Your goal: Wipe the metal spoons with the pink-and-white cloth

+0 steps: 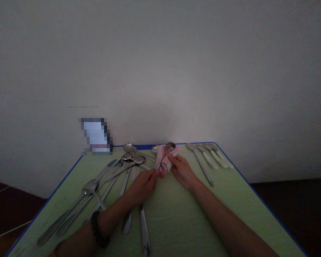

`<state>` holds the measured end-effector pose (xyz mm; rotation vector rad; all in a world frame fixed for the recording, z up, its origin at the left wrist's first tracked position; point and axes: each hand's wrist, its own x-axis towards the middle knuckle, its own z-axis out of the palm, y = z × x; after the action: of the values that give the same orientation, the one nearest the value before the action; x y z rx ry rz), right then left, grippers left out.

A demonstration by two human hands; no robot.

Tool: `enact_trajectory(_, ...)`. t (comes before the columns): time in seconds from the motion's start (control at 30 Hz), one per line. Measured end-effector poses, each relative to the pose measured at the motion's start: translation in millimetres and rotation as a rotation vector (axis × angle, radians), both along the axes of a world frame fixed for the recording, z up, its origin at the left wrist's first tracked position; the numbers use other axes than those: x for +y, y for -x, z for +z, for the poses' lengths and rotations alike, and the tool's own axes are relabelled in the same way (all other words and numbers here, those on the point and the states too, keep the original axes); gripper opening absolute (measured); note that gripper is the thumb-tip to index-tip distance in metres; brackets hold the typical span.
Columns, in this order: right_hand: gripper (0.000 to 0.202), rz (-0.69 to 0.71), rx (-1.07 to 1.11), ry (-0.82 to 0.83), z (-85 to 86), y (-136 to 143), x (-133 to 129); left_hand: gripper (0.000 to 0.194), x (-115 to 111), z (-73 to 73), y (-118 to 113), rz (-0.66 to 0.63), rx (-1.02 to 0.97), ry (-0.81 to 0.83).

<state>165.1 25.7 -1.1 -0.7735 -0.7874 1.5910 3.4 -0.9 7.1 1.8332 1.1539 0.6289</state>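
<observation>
My left hand [145,185] grips the handle of a metal spoon [170,147], whose bowl points up and away from me. A pink and white striped cloth [162,157] is bunched behind and beside the spoon. My right hand [182,171] pinches the cloth close to the spoon's bowl. Left of my hands, several metal spoons [90,186] and other cutlery lie in a loose, overlapping pile, partly hidden by my left forearm. Behind the cloth, the bowl of another spoon [154,149] shows.
To the right lie a long flat-handled metal utensil [200,165] and several white-handled pieces of cutlery [210,160]. A pixelated, bright-screened device [96,135] stands at the back left. The green table [176,221] has a blue edge and meets a plain wall [160,71].
</observation>
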Motion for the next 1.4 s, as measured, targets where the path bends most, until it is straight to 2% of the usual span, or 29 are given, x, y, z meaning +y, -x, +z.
enact_trajectory(0.1, 0.022, -0.031, 0.017, 0.008, -1.4, -0.3, 1.4, 0.046, 0.1, 0.1, 0.0, -0.005, 0.026, -0.018)
enact_trajectory(0.33, 0.019, -0.261, 0.190, 0.033, -8.9, -2.3, 11.0, 0.044, 0.7, 1.4, -1.1, -0.008, 0.116, -0.062)
enact_trajectory(0.43, 0.019, -0.249, 0.152, 0.010, -7.7, -1.0, 9.6, 0.045, 0.5, 1.2, -0.3, -0.003, 0.113, -0.058)
enact_trajectory(0.73, 0.025, -0.094, 0.071, 0.027, 0.6, 0.4, 4.0, 0.046, -0.3, -1.3, 0.5, 0.007, 0.097, -0.041)
enact_trajectory(0.83, 0.027, -0.118, 0.094, 0.027, -0.3, 1.0, 4.7, 0.045, -0.3, -0.1, -0.4, 0.006, 0.107, -0.052)
enact_trajectory(0.97, 0.026, -0.244, 0.170, 0.026, -5.3, 0.1, 8.3, 0.044, -0.1, 3.0, -1.9, -0.018, 0.117, -0.054)
enact_trajectory(1.07, 0.026, -0.287, 0.201, 0.023, -8.2, -1.0, 10.3, 0.041, -0.2, 3.3, -2.3, -0.018, 0.093, -0.050)
enact_trajectory(1.23, 0.024, -0.260, 0.140, 0.011, -8.5, -0.5, 8.9, 0.042, -0.3, -2.2, -0.7, 0.020, 0.029, -0.031)
enact_trajectory(1.4, 0.027, -0.180, 0.071, 0.035, -6.2, -0.2, 6.4, 0.042, -0.5, -2.8, 0.3, 0.000, 0.007, -0.018)
